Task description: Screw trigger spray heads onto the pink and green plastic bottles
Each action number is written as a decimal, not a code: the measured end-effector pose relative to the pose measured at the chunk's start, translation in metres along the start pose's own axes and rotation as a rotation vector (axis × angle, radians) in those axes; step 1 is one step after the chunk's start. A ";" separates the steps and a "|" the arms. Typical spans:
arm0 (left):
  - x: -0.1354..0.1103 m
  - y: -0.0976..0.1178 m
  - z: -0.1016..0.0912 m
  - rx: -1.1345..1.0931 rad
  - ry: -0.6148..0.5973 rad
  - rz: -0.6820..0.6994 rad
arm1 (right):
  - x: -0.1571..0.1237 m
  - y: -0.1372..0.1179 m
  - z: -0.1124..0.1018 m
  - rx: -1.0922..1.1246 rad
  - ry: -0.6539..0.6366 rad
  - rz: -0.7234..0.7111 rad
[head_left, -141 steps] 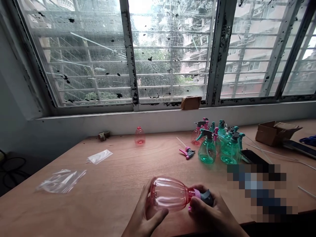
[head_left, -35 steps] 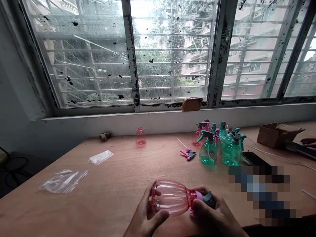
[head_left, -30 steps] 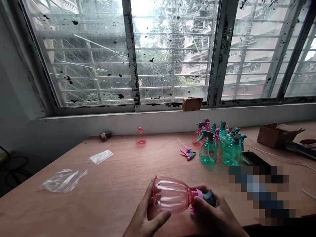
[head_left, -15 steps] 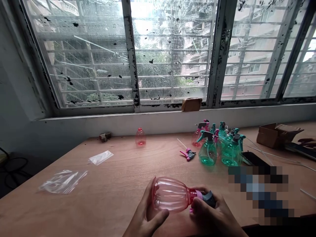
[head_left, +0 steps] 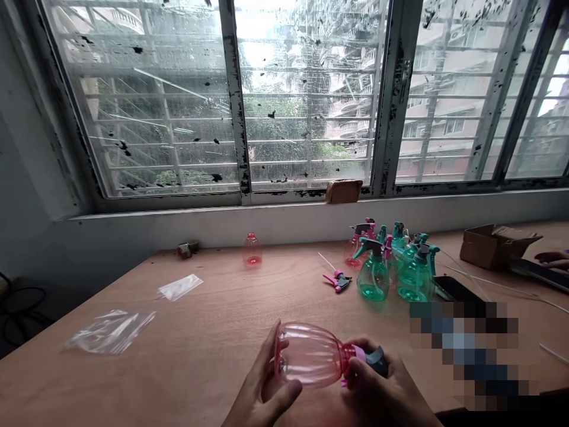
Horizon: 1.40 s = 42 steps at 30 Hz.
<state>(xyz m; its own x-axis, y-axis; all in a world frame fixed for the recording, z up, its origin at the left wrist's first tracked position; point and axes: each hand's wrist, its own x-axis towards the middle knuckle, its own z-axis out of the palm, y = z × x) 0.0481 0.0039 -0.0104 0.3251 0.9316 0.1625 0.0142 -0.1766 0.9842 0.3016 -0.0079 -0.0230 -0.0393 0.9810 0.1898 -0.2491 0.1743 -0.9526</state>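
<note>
A clear pink spray bottle point(head_left: 311, 354) lies on its side in the air between my hands, its base to the left. My left hand point(head_left: 271, 379) is wrapped round the base end, thumb in front. At the neck, my right hand point(head_left: 377, 376) grips the pink collar and dark grey spray head point(head_left: 377, 360), with fingers on both sides. A loose pink and grey spray head point(head_left: 338, 281) with a thin tube lies on the table beyond. Further back stands a pink bottle point(head_left: 253, 250) without a head.
Several green spray bottles point(head_left: 373, 279) and some pink ones stand right of centre. Plastic bags point(head_left: 111, 332) lie at left. A phone point(head_left: 460, 290), a cardboard box point(head_left: 498, 246) and cables are at right, where another person's hand point(head_left: 553, 258) shows. Windows line the back.
The view has shifted slightly. Both hands keep their hold on the pink spray bottle, with only a slight movement of the left fingers.
</note>
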 end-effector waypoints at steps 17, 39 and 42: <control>0.000 -0.002 0.000 -0.059 -0.011 0.025 | -0.001 -0.007 0.002 -0.094 0.040 -0.042; -0.003 0.006 0.002 -0.027 0.051 0.066 | 0.000 -0.001 -0.002 -0.115 0.013 -0.046; -0.003 0.004 0.002 -0.055 0.039 0.050 | 0.000 -0.002 -0.002 -0.117 0.007 -0.055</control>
<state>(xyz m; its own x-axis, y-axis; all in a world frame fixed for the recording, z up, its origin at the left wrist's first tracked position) 0.0493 -0.0006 -0.0069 0.2871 0.9339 0.2131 -0.0532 -0.2066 0.9770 0.3035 -0.0079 -0.0219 -0.0217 0.9701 0.2416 -0.1360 0.2365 -0.9621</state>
